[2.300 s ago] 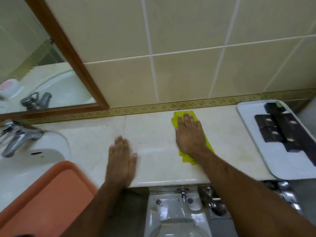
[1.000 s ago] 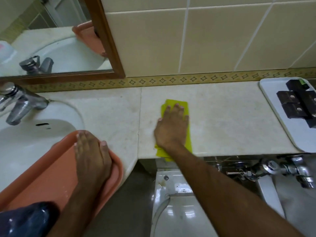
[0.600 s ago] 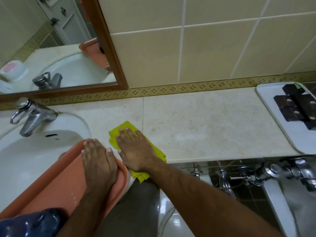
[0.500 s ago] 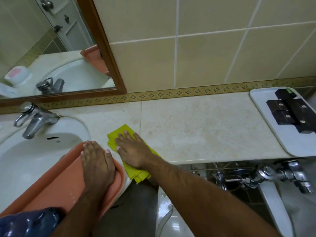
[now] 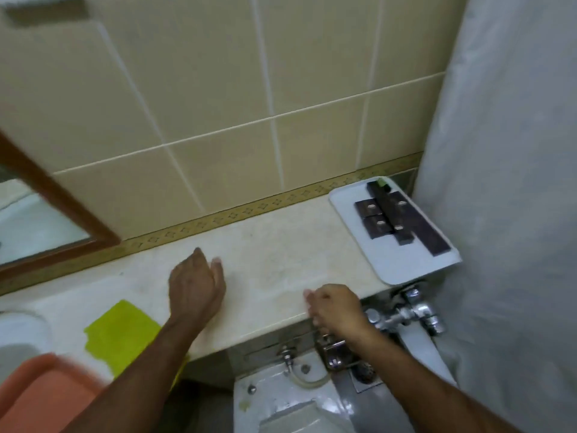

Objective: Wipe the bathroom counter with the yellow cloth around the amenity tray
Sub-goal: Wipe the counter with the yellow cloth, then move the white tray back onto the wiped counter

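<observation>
a: where's the cloth (image 5: 120, 331)?
b: flat on the counter (image 5: 274, 260), no hand on it. tray (image 5: 390, 264) at the far right.
a: fingers?
b: left hand (image 5: 196, 285) empty, fingers together, loose. right hand (image 5: 335, 306) curled at the counter's edge, holding nothing.

One yellow cloth (image 5: 121, 331) lies on the table (image 5: 274, 264). One white tray (image 5: 396, 254) sits at the far right end, carrying dark packets (image 5: 379, 225): three small square ones and two longer ones can be made out, though the blur leaves the count unsure. One orange basin (image 5: 40, 398) shows at the lower left. Two hands are in view, one left hand (image 5: 196, 285) and one right hand (image 5: 337, 309)
</observation>
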A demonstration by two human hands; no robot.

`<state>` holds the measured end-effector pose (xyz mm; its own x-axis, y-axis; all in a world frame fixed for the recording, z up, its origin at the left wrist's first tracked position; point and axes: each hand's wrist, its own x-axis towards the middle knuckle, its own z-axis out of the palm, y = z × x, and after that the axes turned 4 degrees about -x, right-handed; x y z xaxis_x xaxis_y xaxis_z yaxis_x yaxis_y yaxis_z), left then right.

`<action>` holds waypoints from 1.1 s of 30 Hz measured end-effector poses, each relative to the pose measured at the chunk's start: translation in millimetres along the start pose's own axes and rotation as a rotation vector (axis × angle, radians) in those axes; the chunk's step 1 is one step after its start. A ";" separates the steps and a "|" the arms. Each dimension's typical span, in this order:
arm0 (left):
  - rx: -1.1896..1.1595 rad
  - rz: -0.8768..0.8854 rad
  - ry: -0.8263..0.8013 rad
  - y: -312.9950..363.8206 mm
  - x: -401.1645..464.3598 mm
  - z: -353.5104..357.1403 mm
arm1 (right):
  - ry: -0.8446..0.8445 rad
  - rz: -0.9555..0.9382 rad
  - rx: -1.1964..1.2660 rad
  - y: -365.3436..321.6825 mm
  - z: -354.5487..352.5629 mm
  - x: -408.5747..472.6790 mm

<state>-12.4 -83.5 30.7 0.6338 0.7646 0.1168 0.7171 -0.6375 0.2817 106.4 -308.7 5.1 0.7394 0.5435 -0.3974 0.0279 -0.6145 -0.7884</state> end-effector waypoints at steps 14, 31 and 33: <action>-0.500 -0.211 -0.139 273.3 140.9 143.8 | 0.424 0.655 0.879 63.7 -78.1 38.6; -0.642 -0.317 0.140 151.9 56.2 69.0 | 0.669 0.250 -0.194 69.6 -91.8 10.7; -0.660 -0.420 0.182 111.0 37.5 55.2 | 0.622 0.147 -0.208 54.9 -81.4 15.2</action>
<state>106.9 -130.9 13.8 0.2513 0.9678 0.0140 0.5296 -0.1495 0.8350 173.9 -380.8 -6.0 0.9936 0.0537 -0.0998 -0.0192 -0.7882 -0.6151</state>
